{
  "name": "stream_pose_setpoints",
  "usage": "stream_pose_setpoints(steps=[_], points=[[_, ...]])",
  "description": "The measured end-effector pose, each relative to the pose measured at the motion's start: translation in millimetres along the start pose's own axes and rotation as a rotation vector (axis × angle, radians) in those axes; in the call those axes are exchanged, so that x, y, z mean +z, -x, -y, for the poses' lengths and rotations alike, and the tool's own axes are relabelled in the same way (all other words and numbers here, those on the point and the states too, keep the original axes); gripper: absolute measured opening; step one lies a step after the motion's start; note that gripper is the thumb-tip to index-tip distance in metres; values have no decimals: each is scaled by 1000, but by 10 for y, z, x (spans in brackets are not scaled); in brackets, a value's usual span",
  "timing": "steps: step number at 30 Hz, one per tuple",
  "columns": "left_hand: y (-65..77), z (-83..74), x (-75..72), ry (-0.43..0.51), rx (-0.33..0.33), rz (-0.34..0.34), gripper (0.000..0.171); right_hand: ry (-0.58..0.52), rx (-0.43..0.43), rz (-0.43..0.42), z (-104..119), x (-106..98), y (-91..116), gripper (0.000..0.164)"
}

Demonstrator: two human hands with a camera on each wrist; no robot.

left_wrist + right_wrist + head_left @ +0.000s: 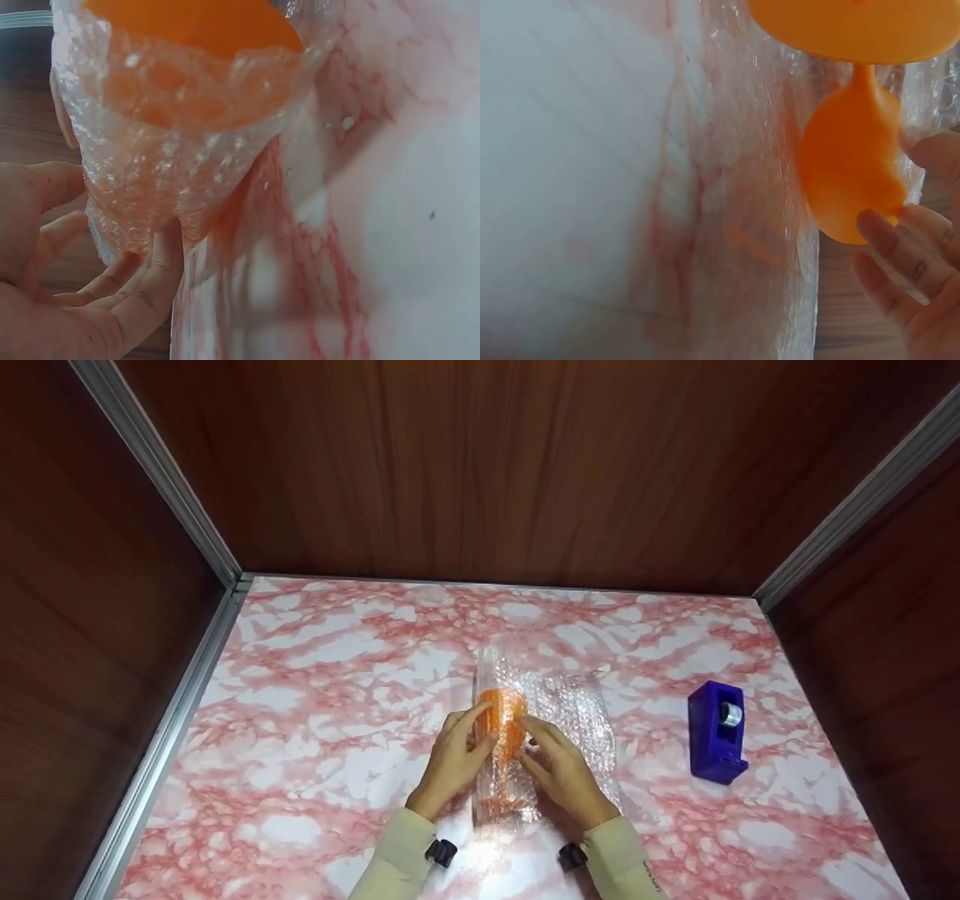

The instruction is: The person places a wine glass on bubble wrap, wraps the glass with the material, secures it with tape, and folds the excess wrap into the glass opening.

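Observation:
An orange goblet (511, 703) lies on its side on a sheet of bubble wrap (574, 705), its round foot towards me. Wrap covers part of it. My left hand (452, 757) holds the goblet's left side through the wrap, thumb across the top, fingers low beside it; the left wrist view shows these fingers (161, 274) against the wrap. On the other side, my right hand (561, 769) touches the bowl with fingertips, fingers spread and fairly straight. The right wrist view shows the bare bowl (847, 169) and foot (855, 30).
A purple tape dispenser (705, 735) with a roll of clear tape (730, 715) stands at the right on the red-and-white marbled table (322, 690). Brown wood panels (480, 472) with metal edging close off the back and both sides.

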State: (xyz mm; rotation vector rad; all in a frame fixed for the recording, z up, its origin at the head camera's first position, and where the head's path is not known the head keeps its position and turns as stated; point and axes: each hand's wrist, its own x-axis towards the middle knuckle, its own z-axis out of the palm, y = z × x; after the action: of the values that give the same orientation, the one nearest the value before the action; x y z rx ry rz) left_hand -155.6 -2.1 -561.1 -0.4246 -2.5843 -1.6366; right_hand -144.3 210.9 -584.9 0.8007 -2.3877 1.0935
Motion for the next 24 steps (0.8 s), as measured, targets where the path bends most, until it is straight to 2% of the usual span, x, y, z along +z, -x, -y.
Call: stream_pose_setpoints(steps=[4, 9, 13, 18, 24], points=[[1, 22, 18, 42, -24, -14, 47, -7, 26, 23, 2, -19, 18, 53], [7, 47, 35, 39, -35, -9, 43, -19, 78, 51, 18, -57, 30, 49], [15, 48, 30, 55, -36, 26, 45, -1, 81, 48, 21, -76, 36, 46], [0, 50, 22, 124, -58, 86, 48, 15, 113, 42, 44, -103, 36, 41], [-9, 46, -3, 124, -58, 102, 46, -47, 159, 69, 60, -111, 51, 45]])
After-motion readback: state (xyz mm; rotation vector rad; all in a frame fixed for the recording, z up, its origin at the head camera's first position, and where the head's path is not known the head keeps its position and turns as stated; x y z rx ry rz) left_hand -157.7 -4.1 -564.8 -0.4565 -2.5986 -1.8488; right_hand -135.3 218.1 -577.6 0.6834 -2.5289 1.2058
